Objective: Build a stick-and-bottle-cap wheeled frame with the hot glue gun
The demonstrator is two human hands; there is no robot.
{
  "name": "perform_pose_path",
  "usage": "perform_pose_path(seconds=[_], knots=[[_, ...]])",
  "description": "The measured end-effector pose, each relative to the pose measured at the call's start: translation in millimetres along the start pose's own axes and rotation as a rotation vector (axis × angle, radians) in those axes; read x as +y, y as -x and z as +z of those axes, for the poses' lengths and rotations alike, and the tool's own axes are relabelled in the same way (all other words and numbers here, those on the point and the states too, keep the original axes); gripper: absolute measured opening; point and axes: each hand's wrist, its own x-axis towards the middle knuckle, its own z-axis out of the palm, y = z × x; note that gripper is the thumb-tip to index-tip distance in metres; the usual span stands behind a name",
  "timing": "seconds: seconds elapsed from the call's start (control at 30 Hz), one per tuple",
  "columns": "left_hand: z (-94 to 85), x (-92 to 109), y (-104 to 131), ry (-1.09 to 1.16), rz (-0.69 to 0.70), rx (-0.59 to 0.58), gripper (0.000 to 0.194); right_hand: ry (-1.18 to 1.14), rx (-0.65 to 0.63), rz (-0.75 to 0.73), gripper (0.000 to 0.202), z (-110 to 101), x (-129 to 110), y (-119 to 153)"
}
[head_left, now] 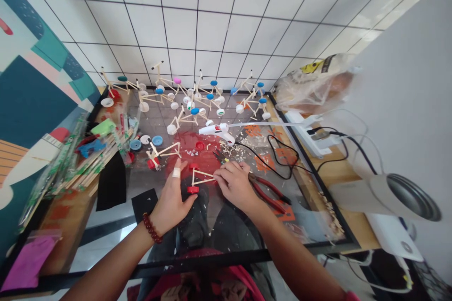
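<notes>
A small wooden stick frame (203,181) with two red bottle caps (193,190) as wheels lies low over the glass tabletop (226,225). My right hand (236,186) pinches its narrow end, where the sticks meet. My left hand (171,207) is beside the caps, thumb and fingers spread apart; whether the thumb touches the near cap I cannot tell. Another stick piece (165,153) with a red cap stands beyond my left fingers. Beyond my right hand rests a white glue gun (217,130). Red-handled pliers (270,193) lie right of that hand.
Several stick tricycles (194,111) with cap wheels stand along the tiled wall. Bundled sticks (95,164), black sheets (112,183) and loose caps (157,140) are at left. A power strip (310,136), black cable (282,174) and plastic bag (314,84) sit at right.
</notes>
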Motion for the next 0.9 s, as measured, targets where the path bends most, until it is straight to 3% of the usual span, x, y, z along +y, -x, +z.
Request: perform_pose_path(seconds=[0.17,0.37,0.53,0.7,0.9], knots=[[0.5,-1,0,0.002,-0.005,-0.001,0.103,0.009,0.002,0.036,0.015,-4,-4,-2],[-0.1,-2,2,-0.016,0.001,-0.001,0.103,-0.017,0.134,0.082,0.017,-17,-6,-3],[-0.6,-3,2,-0.005,-0.005,-0.004,0.105,0.035,0.296,0.060,0.016,-54,-6,-2],[-2.8,-2,3,0.034,0.004,0.003,0.103,0.233,0.331,0.035,0.012,-103,16,21],[-17.4,9,8,-0.019,0.091,0.025,0.085,0.349,0.382,0.047,0.014,-121,46,62]])
